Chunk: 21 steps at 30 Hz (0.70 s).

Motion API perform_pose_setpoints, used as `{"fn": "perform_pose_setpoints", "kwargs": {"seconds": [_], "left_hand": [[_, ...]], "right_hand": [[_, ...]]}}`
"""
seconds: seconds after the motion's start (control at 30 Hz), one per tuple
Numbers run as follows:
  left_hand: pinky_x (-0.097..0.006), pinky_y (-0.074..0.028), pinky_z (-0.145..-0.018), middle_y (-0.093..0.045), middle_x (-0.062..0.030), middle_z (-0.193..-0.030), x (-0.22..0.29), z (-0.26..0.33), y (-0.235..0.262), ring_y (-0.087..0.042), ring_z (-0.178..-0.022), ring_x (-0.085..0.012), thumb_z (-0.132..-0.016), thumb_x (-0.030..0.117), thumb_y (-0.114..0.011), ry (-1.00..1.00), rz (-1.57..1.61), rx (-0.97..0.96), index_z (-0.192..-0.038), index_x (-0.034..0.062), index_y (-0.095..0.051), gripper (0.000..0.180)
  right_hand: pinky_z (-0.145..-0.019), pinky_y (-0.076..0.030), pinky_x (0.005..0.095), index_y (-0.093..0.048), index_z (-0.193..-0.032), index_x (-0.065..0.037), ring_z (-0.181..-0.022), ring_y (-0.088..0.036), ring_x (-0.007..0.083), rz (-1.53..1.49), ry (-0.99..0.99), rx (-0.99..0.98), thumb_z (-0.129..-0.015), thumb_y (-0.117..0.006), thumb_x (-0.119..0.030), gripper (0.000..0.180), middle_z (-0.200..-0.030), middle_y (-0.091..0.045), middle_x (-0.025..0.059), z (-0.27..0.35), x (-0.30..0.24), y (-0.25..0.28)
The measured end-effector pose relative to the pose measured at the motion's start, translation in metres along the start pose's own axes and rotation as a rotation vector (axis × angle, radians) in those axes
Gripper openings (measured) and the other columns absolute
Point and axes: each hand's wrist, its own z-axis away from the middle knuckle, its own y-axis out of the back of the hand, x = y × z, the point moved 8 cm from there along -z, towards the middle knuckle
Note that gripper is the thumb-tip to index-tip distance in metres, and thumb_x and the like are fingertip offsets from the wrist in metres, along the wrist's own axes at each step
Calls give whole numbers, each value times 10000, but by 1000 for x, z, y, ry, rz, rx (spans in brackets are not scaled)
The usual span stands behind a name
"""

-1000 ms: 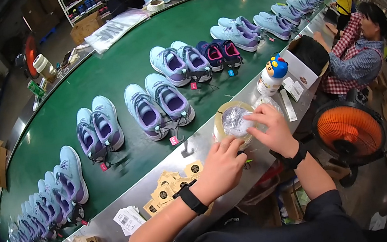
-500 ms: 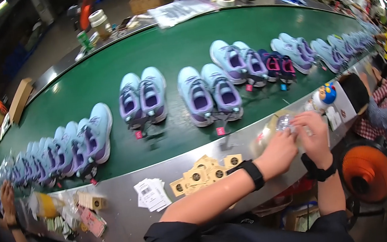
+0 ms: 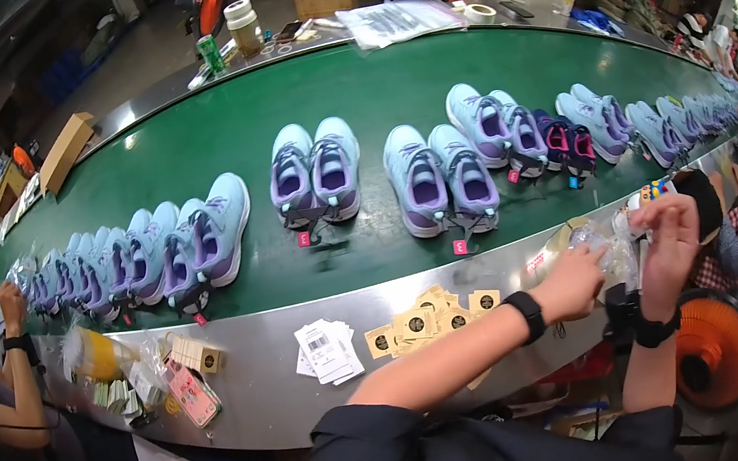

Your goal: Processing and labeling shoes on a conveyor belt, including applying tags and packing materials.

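Risk: clear plastic wrap [image 3: 620, 263] looks thin, prob. clings to fingertips or drags the tape roll [image 3: 566, 233] w/ it; a wide R swing might tip the cartoon-capped bottle [image 3: 656, 189], just beyond R grip [image 3: 671, 235]. L grip [image 3: 573, 284]: fingers part-curled, tips at wrap's L side, contact unclear. R grip: raised, fingers bent, loosely spread; can't tell if any film pinched. Wrap sits betw. both grips, over metal worktop [image 3: 255, 395]
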Motion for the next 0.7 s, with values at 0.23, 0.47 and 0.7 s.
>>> {"fn": "perform_pose_setpoints", "kwargs": {"seconds": [0.23, 0.47, 0.7], "left_hand": [[-295, -468, -656, -593, -85, -858, -52, 80, 144, -581, -754, -228, -701, 67, -634, 329, 272, 156, -741, 19, -583, 81], [-195, -456, -590, -599, -30, -749, -86, 183, 223, -560, -672, -69, -793, 32, -595, 607, 561, 673, -868, -28, -572, 98], [-185, -449, -599, -602, -33, -781, -86, 236, 250, -553, -673, -61, -784, 17, -603, 630, 448, 844, -884, -15, -566, 112]], "right_hand": [[-497, -264, 161, -476, -913, -32, -554, -321, 24, -145, -251, -221, -849, -392, -36, 106, -660, -383, -49, 25, 20, -69], [-575, -422, 232, -469, -884, 5, -636, -534, 102, -316, -389, -581, -818, -460, 18, 67, -710, -557, 71, 61, 50, -198], [-586, -454, 284, -540, -932, 6, -607, -576, 209, -80, -8, -788, -795, -443, -7, 168, -723, -581, 134, 67, 16, -263]]}}
